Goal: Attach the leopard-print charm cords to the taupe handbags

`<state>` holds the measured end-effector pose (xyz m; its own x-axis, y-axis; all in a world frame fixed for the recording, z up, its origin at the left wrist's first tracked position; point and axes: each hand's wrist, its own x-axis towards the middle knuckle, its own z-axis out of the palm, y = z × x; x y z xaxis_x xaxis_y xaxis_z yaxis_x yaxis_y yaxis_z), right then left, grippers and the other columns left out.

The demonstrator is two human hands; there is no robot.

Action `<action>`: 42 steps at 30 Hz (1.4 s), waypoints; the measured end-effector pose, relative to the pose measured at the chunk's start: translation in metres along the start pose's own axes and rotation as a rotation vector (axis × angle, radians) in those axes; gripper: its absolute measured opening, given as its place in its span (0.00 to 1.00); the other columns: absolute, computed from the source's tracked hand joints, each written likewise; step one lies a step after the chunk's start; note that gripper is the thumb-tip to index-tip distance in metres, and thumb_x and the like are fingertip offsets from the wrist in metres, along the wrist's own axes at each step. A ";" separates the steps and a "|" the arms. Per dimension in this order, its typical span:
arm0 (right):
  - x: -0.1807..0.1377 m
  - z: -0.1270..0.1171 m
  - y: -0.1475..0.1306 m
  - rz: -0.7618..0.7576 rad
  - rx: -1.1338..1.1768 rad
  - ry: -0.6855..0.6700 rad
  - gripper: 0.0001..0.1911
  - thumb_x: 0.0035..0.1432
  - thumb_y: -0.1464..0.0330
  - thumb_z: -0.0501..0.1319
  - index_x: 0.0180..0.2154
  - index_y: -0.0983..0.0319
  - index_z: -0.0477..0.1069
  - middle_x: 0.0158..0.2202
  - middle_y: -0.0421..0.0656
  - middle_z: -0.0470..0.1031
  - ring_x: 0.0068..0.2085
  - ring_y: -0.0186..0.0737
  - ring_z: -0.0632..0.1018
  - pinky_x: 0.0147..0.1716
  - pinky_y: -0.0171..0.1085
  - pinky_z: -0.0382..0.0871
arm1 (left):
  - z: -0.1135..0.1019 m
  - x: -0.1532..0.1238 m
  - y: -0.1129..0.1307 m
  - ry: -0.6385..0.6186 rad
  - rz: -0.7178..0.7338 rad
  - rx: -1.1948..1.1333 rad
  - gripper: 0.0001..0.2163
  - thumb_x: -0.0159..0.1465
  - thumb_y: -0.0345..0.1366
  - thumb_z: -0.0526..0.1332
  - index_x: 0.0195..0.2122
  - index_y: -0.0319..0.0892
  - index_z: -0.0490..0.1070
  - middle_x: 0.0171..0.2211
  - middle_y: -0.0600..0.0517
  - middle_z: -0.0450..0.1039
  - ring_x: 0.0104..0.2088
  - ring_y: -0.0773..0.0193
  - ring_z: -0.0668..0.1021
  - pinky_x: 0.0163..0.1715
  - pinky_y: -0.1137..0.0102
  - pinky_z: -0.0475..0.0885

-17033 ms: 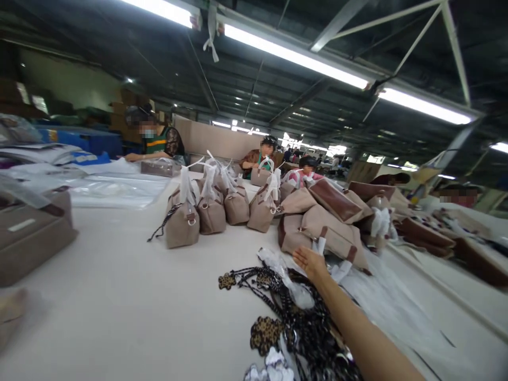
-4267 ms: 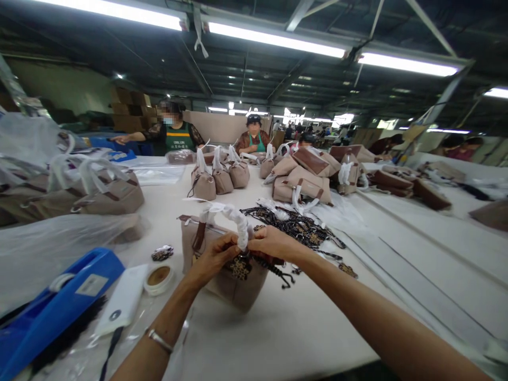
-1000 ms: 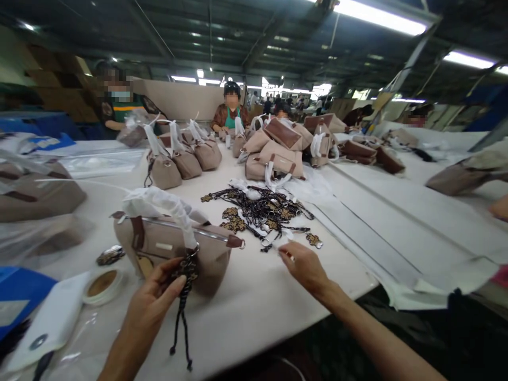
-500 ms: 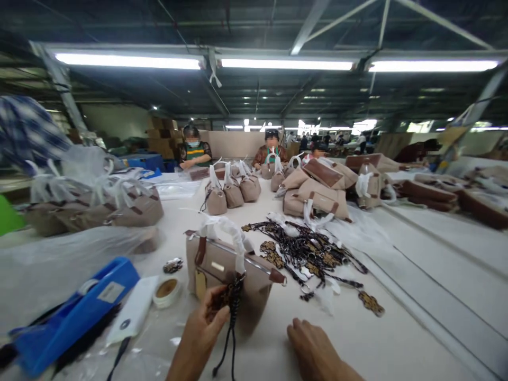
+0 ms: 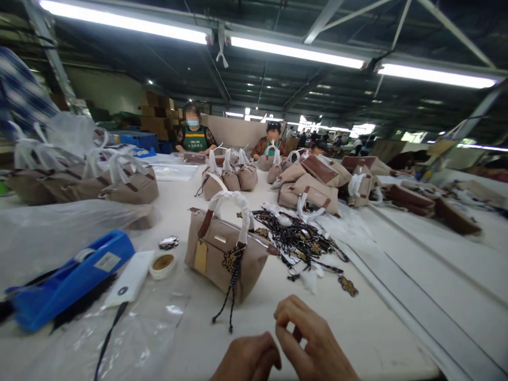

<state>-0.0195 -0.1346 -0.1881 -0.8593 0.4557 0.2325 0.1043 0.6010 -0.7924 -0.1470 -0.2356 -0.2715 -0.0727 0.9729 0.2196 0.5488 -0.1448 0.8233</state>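
A taupe handbag (image 5: 222, 254) stands upright on the table in front of me, its handles (image 5: 234, 203) wrapped in white. On its front hang a yellowish tag (image 5: 200, 257) and a dark braided charm with a flower-shaped piece (image 5: 230, 260). Below the bag, my left hand (image 5: 250, 357) is curled closed, with nothing visible in it. My right hand (image 5: 311, 338) is close beside it, fingers bent and thumb apart, holding nothing I can see. Neither hand touches the bag. Behind it to the right lies a tangled pile of similar charms (image 5: 305, 238).
At left are a blue tape dispenser (image 5: 75, 280), a white device with a cable (image 5: 129, 280), a tape roll (image 5: 162, 264) and clear plastic sheeting (image 5: 59, 227). More handbags (image 5: 127, 185) stand in groups farther back. Co-workers sit across the table.
My left hand has let go of the charm on the handbag and moved down and right, close to my right hand. The right hand has lifted, its fingers bent. The view has shifted slightly.
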 end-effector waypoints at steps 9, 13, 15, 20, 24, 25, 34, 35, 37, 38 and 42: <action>0.019 0.017 -0.009 0.412 1.224 0.181 0.15 0.49 0.62 0.68 0.27 0.61 0.64 0.27 0.39 0.73 0.17 0.26 0.65 0.16 0.29 0.60 | -0.062 -0.006 0.008 -0.070 -0.150 0.023 0.08 0.64 0.37 0.58 0.33 0.46 0.77 0.31 0.54 0.77 0.30 0.66 0.76 0.32 0.75 0.66; 0.033 0.009 -0.009 0.408 1.175 0.159 0.14 0.48 0.65 0.70 0.25 0.64 0.66 0.19 0.34 0.63 0.17 0.22 0.56 0.17 0.26 0.51 | -0.103 0.009 0.001 0.382 -0.215 0.219 0.05 0.63 0.37 0.59 0.36 0.44 0.72 0.34 0.53 0.73 0.34 0.63 0.74 0.36 0.71 0.67; 0.040 0.007 -0.007 0.414 1.067 0.175 0.14 0.48 0.64 0.70 0.25 0.64 0.67 0.18 0.33 0.61 0.17 0.22 0.56 0.17 0.27 0.50 | -0.113 0.023 -0.002 0.580 -0.234 0.329 0.05 0.63 0.38 0.59 0.37 0.43 0.70 0.35 0.52 0.71 0.36 0.60 0.74 0.38 0.67 0.67; 0.062 0.007 -0.006 0.328 0.655 0.170 0.14 0.52 0.60 0.67 0.29 0.64 0.71 0.20 0.35 0.66 0.19 0.28 0.64 0.18 0.29 0.57 | -0.110 0.052 -0.003 0.651 -0.226 0.556 0.05 0.60 0.37 0.62 0.34 0.44 0.68 0.34 0.51 0.71 0.39 0.55 0.74 0.40 0.62 0.67; 0.083 0.013 -0.017 0.176 0.335 0.200 0.06 0.53 0.66 0.64 0.30 0.62 0.75 0.22 0.37 0.70 0.24 0.32 0.69 0.23 0.31 0.62 | -0.102 0.059 -0.005 0.650 -0.279 0.594 0.03 0.61 0.35 0.59 0.31 0.44 0.67 0.31 0.52 0.71 0.38 0.54 0.74 0.38 0.63 0.67; 0.088 0.015 -0.019 0.107 0.254 0.214 0.04 0.54 0.68 0.63 0.30 0.62 0.76 0.24 0.38 0.72 0.26 0.33 0.71 0.25 0.31 0.64 | -0.101 0.059 -0.005 0.653 -0.298 0.565 0.03 0.61 0.34 0.58 0.30 0.44 0.67 0.31 0.52 0.71 0.37 0.55 0.74 0.37 0.63 0.67; 0.112 0.042 -0.010 -0.144 -0.270 0.294 0.12 0.53 0.78 0.58 0.38 0.59 0.72 0.29 0.39 0.75 0.32 0.39 0.76 0.33 0.35 0.65 | -0.109 0.048 -0.005 0.603 -0.401 -0.079 0.06 0.58 0.37 0.58 0.33 0.43 0.73 0.30 0.54 0.77 0.32 0.61 0.77 0.34 0.68 0.69; 0.113 0.043 -0.009 -0.140 -0.321 0.281 0.12 0.53 0.78 0.58 0.38 0.59 0.72 0.29 0.39 0.75 0.32 0.40 0.76 0.32 0.35 0.65 | -0.110 0.047 -0.005 0.602 -0.401 -0.121 0.06 0.58 0.37 0.59 0.33 0.43 0.73 0.30 0.54 0.77 0.32 0.60 0.77 0.34 0.69 0.70; 0.115 0.045 -0.007 -0.133 -0.382 0.248 0.12 0.53 0.78 0.57 0.38 0.59 0.70 0.29 0.38 0.75 0.31 0.40 0.76 0.31 0.35 0.63 | -0.111 0.046 -0.005 0.607 -0.401 -0.167 0.07 0.57 0.37 0.59 0.34 0.43 0.74 0.30 0.54 0.78 0.32 0.60 0.78 0.33 0.69 0.70; 0.116 0.046 -0.006 -0.130 -0.398 0.238 0.12 0.53 0.79 0.57 0.38 0.58 0.70 0.29 0.38 0.75 0.31 0.40 0.76 0.30 0.35 0.63 | -0.110 0.045 -0.005 0.609 -0.399 -0.173 0.07 0.57 0.37 0.59 0.34 0.43 0.74 0.30 0.54 0.78 0.32 0.60 0.78 0.33 0.69 0.70; 0.118 0.049 -0.005 -0.128 -0.421 0.246 0.14 0.52 0.80 0.56 0.38 0.58 0.69 0.30 0.38 0.76 0.31 0.40 0.76 0.31 0.35 0.63 | -0.108 0.043 -0.004 0.619 -0.375 -0.126 0.06 0.57 0.35 0.60 0.34 0.43 0.74 0.29 0.54 0.78 0.30 0.61 0.77 0.32 0.70 0.70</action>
<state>-0.1460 -0.1161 -0.1840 -0.7399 0.4719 0.4795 0.2425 0.8519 -0.4641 -0.2421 -0.2122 -0.2087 -0.7142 0.6867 0.1357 0.2974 0.1222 0.9469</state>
